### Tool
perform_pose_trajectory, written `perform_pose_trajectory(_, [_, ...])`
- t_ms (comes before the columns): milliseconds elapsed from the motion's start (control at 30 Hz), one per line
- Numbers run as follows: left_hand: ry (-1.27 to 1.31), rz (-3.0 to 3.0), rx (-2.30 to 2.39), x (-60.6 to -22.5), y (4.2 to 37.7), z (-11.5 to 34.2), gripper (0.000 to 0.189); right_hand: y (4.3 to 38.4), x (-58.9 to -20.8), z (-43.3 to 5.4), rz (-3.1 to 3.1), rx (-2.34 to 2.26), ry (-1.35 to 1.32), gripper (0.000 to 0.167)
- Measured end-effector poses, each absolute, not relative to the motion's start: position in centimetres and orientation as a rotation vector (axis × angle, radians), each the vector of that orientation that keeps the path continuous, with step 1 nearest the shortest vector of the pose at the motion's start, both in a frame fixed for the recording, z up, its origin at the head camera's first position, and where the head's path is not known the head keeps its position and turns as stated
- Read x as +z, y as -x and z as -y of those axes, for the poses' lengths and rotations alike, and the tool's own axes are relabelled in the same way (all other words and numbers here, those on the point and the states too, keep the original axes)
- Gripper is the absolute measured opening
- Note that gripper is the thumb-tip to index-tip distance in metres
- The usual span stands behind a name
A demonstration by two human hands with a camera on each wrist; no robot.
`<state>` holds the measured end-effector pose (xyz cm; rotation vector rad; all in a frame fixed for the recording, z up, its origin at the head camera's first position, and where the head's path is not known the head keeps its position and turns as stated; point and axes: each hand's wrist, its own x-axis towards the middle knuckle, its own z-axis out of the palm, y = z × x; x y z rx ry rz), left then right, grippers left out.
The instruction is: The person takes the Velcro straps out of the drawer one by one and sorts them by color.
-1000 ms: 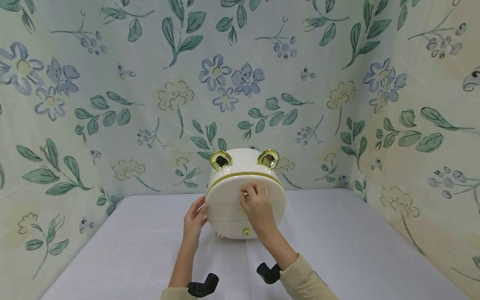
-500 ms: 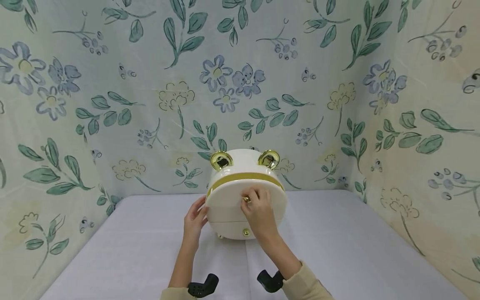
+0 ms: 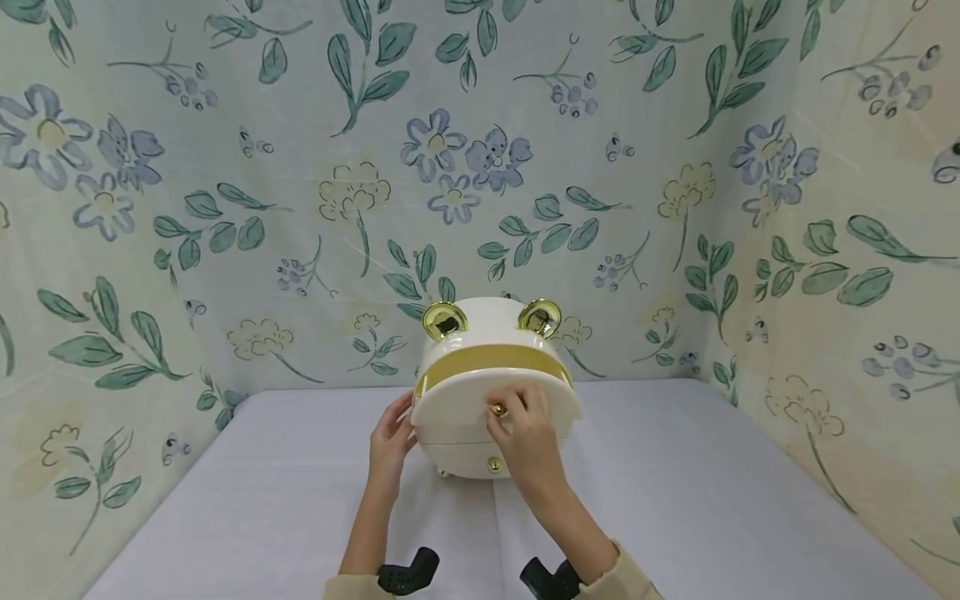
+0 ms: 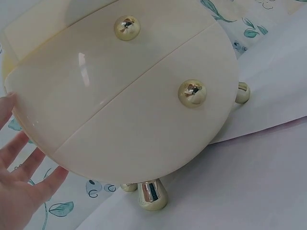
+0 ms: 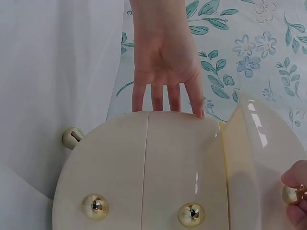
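I count one white cabinet point(image 4: 129, 103) on the white table point(image 3: 262, 500): two gold ornaments point(image 3: 539, 317) up top, three gold knobs point(image 5: 191, 214), three gold feet point(image 4: 153, 195) showing. The right hand point(image 3: 527, 425) pinches the topmost knob point(image 3: 498, 409), whose section point(image 3: 450, 400) stands partly out; the left hand point(image 3: 390, 442), fingers spread, touches the cabinet's left edge.

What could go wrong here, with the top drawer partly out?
The right hand could slip off the smooth knob it pinches.
The white box, on gold feet, could slide forward if the top drawer is pulled hard.
The left hand touches only one side, so the white box might twist.
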<state>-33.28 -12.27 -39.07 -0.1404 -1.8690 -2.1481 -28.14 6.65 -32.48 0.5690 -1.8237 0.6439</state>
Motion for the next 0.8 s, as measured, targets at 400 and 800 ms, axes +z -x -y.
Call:
perform_pose_trajectory(400, [0.120, 1.846, -2.161, -38.8, 33.1, 12.0, 0.045, 26.6, -32.9, -7.3, 1.790, 0.619, -0.600, 0.026])
perform_pose_trajectory(800, [0.106, 1.834, -2.152, -38.9, 33.2, 12.1, 0.044, 25.3, -33.1, -7.5, 1.791, 0.686, -0.661, 0.024])
